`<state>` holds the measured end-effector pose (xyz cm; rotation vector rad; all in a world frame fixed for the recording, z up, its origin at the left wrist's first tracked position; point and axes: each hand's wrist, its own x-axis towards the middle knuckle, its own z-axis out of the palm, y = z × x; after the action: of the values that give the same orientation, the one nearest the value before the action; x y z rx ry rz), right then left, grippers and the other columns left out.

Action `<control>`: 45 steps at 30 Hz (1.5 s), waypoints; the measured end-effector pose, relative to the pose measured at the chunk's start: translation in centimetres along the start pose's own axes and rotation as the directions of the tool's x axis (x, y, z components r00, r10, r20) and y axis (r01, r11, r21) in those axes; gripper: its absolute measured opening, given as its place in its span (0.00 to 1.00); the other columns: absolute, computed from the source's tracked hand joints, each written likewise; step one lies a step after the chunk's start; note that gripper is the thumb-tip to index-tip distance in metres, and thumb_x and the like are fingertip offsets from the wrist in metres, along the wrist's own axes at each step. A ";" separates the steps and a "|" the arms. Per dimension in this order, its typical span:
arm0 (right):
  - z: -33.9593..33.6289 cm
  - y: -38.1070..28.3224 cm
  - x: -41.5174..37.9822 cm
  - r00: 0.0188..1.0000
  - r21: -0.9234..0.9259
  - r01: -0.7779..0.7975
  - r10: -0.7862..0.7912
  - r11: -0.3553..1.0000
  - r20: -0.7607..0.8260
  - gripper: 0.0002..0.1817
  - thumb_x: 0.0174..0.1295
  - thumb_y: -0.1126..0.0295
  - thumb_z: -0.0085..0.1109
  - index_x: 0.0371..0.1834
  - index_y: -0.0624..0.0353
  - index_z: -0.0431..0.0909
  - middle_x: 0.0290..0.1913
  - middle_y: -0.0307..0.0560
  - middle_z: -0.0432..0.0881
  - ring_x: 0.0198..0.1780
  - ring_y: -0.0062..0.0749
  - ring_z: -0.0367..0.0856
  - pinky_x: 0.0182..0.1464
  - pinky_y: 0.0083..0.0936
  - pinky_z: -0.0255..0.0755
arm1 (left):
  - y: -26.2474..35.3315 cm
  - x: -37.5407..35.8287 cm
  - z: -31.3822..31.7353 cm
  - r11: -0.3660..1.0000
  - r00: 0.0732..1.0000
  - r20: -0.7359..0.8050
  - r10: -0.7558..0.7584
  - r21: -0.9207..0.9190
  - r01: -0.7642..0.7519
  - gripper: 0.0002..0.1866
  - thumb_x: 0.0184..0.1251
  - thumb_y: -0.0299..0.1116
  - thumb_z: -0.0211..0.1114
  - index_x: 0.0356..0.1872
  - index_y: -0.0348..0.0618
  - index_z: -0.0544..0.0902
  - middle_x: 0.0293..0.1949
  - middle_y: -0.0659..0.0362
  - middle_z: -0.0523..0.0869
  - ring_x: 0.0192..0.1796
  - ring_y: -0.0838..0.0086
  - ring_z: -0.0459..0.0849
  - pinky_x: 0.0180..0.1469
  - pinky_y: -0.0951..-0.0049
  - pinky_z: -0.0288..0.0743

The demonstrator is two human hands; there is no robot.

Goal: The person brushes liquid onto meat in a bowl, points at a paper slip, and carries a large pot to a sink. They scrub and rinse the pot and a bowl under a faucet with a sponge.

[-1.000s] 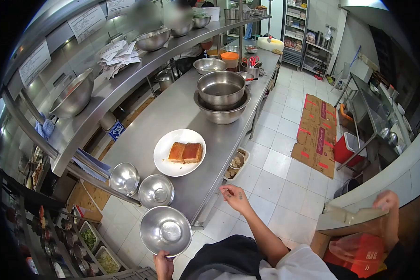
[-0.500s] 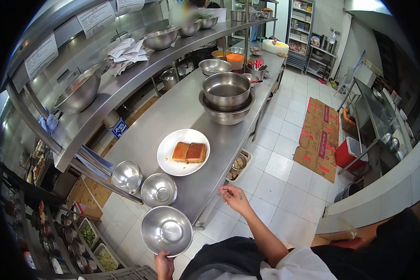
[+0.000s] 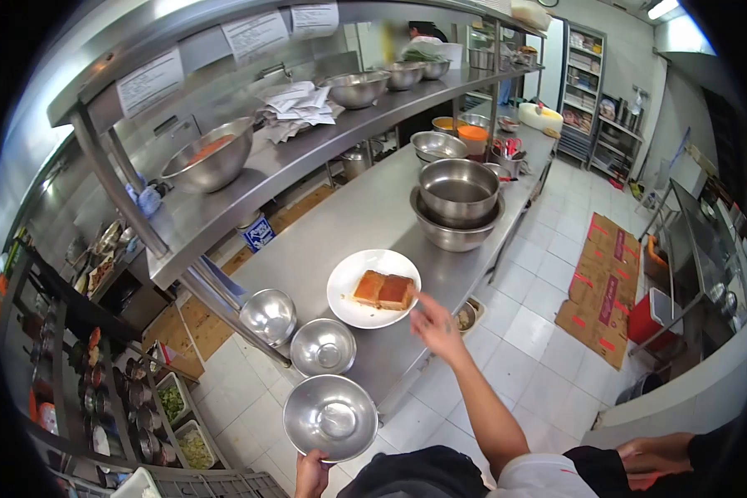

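Note:
My left hand (image 3: 312,474) grips the near rim of a steel mixing bowl (image 3: 332,398), held tilted so its hollow inside shows, at the near end of the steel table. Fingers apart, my right hand (image 3: 436,326) reaches to the right edge of a white plate (image 3: 340,290); the fingertips are right by the food and slightly blurred. On that plate lie two browned, square slabs of food (image 3: 383,289), side by side, with a few crumbs. Two more steel bowls, one nearer (image 3: 324,349) and one by the shelf post (image 3: 268,316), sit left of the plate.
Stacked steel bowls (image 3: 459,189) stand farther along the table (image 3: 290,249). An overhead shelf (image 3: 249,187) runs along the left with bowls and crumpled papers (image 3: 297,112). Flattened cardboard (image 3: 602,290) lies on the floor. Another person's hands (image 3: 651,455) show at lower right.
My right hand has moved forward from beside the table to the plate's right edge. My left hand still holds the bowl. The whole view has shifted, placing things farther right.

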<state>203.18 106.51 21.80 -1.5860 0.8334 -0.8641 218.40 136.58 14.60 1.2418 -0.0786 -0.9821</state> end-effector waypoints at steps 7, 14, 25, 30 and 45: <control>2.0 -16.4 13.9 0.813 -0.077 0.582 -0.582 0.810 0.024 0.32 0.57 0.70 0.46 0.66 0.44 0.48 0.18 0.44 0.70 0.19 0.31 0.65 0.30 0.22 0.64 | -0.4 -0.2 -2.8 0.999 0.999 0.010 0.038 -0.033 -0.037 0.27 0.42 0.19 0.47 0.51 0.31 0.62 0.45 0.46 0.73 0.44 0.55 0.76 0.44 0.52 0.74; 3.7 -25.5 20.5 0.772 -0.463 0.560 -0.636 0.687 -0.012 0.34 0.55 0.65 0.43 0.66 0.38 0.42 0.46 0.61 0.73 0.52 0.51 0.69 0.54 0.39 0.62 | -0.4 -1.4 -4.6 0.993 0.993 -0.096 0.076 -0.083 -0.084 0.27 0.41 0.21 0.48 0.51 0.33 0.64 0.45 0.48 0.74 0.44 0.55 0.76 0.44 0.51 0.73; 3.6 -28.7 21.7 0.836 -0.504 0.481 -0.549 0.717 0.017 0.37 0.50 0.69 0.40 0.67 0.39 0.42 0.51 0.60 0.71 0.54 0.51 0.68 0.56 0.36 0.61 | -0.6 -1.5 -4.3 0.990 0.986 -0.128 0.104 -0.085 -0.115 0.27 0.41 0.21 0.48 0.51 0.34 0.63 0.45 0.50 0.73 0.42 0.57 0.77 0.42 0.52 0.74; 3.4 -29.0 21.3 0.838 -0.513 0.477 -0.545 0.713 0.023 0.37 0.49 0.69 0.41 0.66 0.39 0.43 0.51 0.59 0.71 0.54 0.49 0.68 0.56 0.35 0.61 | -0.4 -1.6 -4.0 0.990 0.989 -0.106 0.103 -0.083 -0.112 0.27 0.41 0.21 0.48 0.51 0.34 0.63 0.45 0.50 0.73 0.43 0.58 0.77 0.41 0.54 0.75; 4.4 0.1 -1.3 0.984 -0.211 0.176 -0.175 0.961 0.024 0.18 0.58 0.61 0.49 0.19 0.66 0.68 0.14 0.45 0.62 0.19 0.23 0.57 0.22 0.25 0.56 | -0.8 -0.7 -4.6 0.896 0.997 0.037 0.063 0.437 -0.073 0.21 0.57 0.26 0.45 0.54 0.31 0.63 0.50 0.48 0.71 0.48 0.58 0.73 0.49 0.59 0.70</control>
<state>206.37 109.67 20.98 -1.8715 0.8117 -0.9202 219.99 140.50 12.51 1.6294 -0.3773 -0.9452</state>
